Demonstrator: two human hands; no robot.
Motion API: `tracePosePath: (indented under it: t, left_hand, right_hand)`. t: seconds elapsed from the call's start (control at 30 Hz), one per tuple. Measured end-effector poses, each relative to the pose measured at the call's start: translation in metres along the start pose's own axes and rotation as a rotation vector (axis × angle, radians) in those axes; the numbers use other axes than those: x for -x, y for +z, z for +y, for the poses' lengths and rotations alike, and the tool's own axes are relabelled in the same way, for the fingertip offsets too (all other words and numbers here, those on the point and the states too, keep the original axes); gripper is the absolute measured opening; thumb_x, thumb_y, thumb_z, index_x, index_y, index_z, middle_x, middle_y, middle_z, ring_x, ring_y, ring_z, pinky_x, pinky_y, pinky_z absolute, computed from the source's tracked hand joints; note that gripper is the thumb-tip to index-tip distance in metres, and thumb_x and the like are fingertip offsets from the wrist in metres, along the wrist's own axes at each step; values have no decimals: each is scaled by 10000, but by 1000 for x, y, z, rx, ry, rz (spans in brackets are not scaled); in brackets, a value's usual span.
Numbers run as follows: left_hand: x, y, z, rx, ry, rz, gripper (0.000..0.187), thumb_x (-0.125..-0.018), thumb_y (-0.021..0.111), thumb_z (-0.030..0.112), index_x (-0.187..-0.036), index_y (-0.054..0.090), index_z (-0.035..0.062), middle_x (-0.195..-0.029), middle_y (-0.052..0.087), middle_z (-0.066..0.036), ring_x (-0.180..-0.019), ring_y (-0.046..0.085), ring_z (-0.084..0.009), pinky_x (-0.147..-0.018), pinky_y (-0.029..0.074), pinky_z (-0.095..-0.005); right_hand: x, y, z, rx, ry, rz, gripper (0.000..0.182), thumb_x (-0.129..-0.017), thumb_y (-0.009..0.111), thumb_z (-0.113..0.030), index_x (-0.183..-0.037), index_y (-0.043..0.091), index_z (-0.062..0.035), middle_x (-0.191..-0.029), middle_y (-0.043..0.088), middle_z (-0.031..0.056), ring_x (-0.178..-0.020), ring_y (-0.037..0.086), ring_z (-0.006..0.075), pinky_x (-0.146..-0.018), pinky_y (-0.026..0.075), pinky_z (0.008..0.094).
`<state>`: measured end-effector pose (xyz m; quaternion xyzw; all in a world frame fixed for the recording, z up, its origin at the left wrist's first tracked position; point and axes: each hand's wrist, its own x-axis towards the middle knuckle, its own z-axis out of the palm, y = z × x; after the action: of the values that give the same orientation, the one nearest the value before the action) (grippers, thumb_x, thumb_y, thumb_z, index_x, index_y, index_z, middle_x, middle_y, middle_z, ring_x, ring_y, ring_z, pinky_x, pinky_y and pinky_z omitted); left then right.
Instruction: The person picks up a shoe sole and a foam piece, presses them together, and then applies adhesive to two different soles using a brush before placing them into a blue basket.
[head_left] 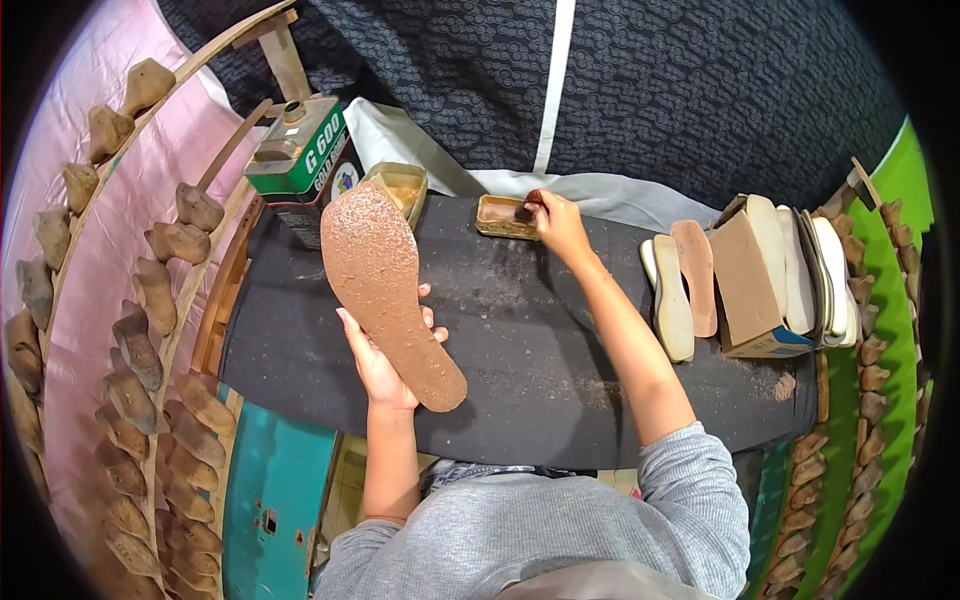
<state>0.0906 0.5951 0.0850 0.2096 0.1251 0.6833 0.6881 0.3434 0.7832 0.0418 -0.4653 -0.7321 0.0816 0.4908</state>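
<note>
My left hand [385,375] is closed around the narrow part of a brown shoe sole [372,260], with the thumb on one side and fingertips on the other. The sole's broad end points up and away from me, and its upper area looks wet and shiny. At the far side of the table, my right hand [562,226] pinches a small dark brown brush-like tool [537,197]. That hand is at the right end of a shallow rectangular tray [497,217] with a brownish inside. The tool's lower end is hard to make out.
A green G 600 can [310,150] and an open yellowish container [405,187] stand at the back left. Pale soles [672,300] and a cardboard box [750,280] of soles lie at right. Wooden shoe lasts [155,295] line racks on both sides of the dark-covered table [520,370].
</note>
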Motion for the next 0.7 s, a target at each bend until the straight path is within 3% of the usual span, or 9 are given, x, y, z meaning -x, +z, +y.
tracePosePath:
  t: [0.3,0.47,0.57,0.7]
  left_hand:
    - [8,-1,14,-30,107,23,581,-960,247,506,-1311,446,87,-1133,545,-150,-800,538,-199,-642,492,-374]
    - [2,-4,10,-67,128,40,579,-981,240,509,-1344,415,94,-1201,541,-165,-838,572,-203,-675,522,-377]
    - [-2,-4,6,-99,136,59,578,-991,232,511,-1368,387,101,-1243,534,-171,-858,590,-202,-697,540,-371]
    - [-9,-6,0,-81,130,30,586,-993,230,517,-1388,362,104,-1271,524,-172,-875,600,-206,-718,550,-372]
  right_hand:
    - [-1,2,-5,24,17,-2,146,-793,539,40,-921,607,22,-863,658,194,-821,660,336,-732,514,387]
    - [4,-6,-16,52,-31,-12,224,-762,530,76,-961,607,8,-900,657,177,-840,666,308,-735,524,381]
    - [11,-26,-73,-2,-178,128,319,-729,525,133,-990,626,-19,-890,655,142,-771,670,258,-694,534,324]
    - [37,-60,-158,-208,-195,111,315,-712,507,129,-958,662,9,-844,664,106,-627,620,165,-604,514,273]
